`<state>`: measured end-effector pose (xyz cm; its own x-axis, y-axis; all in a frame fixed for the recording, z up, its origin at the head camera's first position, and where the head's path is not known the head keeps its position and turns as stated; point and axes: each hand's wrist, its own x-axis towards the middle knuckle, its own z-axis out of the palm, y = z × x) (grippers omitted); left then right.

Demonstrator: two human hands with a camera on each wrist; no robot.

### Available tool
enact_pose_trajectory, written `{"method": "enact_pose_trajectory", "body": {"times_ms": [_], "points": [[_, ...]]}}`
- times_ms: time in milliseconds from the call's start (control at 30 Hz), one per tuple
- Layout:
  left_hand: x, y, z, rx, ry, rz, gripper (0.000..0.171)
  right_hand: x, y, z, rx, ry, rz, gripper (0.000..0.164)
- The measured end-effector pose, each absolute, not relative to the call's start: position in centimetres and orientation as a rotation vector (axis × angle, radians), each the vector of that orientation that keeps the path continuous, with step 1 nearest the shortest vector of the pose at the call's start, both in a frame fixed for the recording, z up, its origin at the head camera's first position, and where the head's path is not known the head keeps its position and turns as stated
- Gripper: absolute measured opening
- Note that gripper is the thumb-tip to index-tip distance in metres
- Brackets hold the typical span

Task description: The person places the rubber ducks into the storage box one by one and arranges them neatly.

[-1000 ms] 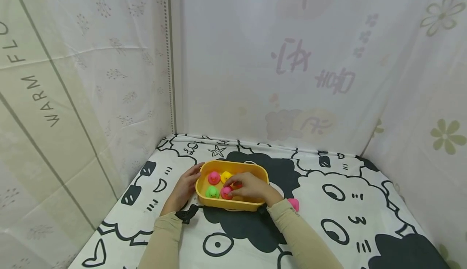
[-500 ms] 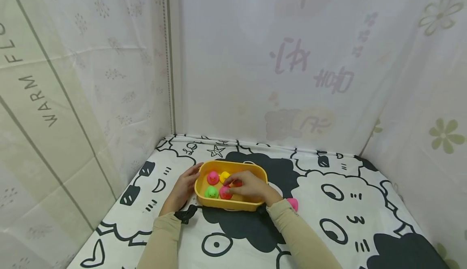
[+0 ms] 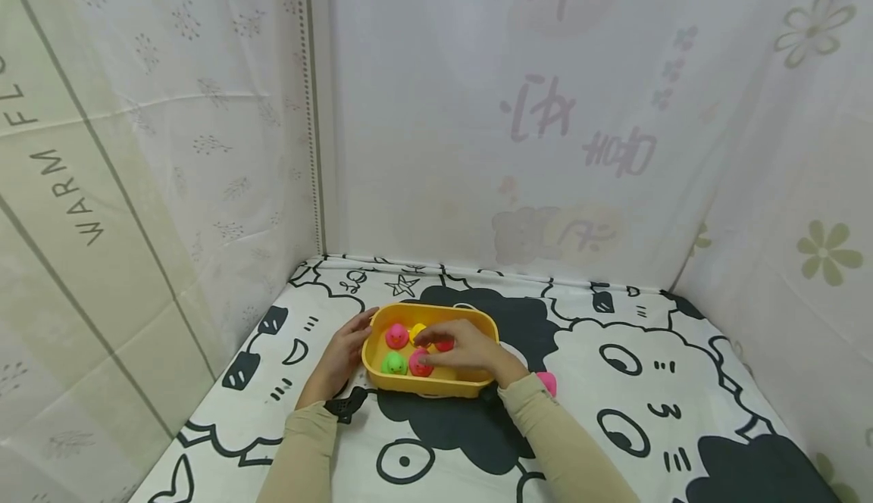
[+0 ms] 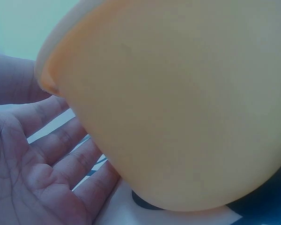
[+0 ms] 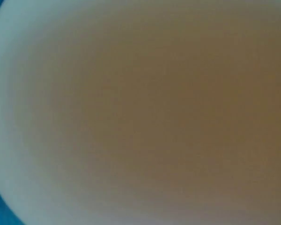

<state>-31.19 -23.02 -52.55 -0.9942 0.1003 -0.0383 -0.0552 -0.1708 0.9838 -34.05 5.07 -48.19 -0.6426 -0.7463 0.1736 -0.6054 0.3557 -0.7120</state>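
Observation:
In the head view my left hand (image 3: 344, 351) rests against the left end of a yellow plastic basin (image 3: 426, 392). The left wrist view shows its fairly straight fingers (image 4: 61, 145) along the basin's outer wall and the thumb at the rim. My right hand (image 3: 467, 348) reaches over the basin's right side, thumb and index finger spread right at a pink rubber duck (image 3: 417, 367). Around it in the basin sit a green duck (image 3: 394, 363), another pink duck (image 3: 397, 335), a yellow duck (image 3: 417, 332) and a red one (image 3: 445, 345), both partly covered by the right hand.
Another pink toy (image 3: 548, 382) lies on the cloth outside the basin, partly behind the right forearm. A white cloth (image 3: 573, 450) with black cartoon drawings covers the table. Pale patterned curtains (image 3: 436, 124) hang behind and on both sides. Blurred brown fills the right wrist view.
My right index finger and thumb have spread apart a little at the pink duck. The left hand and basin keep their places, while the head view has shifted slightly.

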Motion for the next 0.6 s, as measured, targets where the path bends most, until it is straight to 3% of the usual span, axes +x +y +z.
{"method": "enact_pose_trajectory", "body": {"times_ms": [600], "points": [[-31.3, -23.0, -52.5, 0.059, 1.937, 2.335, 0.048, -34.1, 8.7, -46.1, -1.212, 2.493, -1.270, 0.040]]}}
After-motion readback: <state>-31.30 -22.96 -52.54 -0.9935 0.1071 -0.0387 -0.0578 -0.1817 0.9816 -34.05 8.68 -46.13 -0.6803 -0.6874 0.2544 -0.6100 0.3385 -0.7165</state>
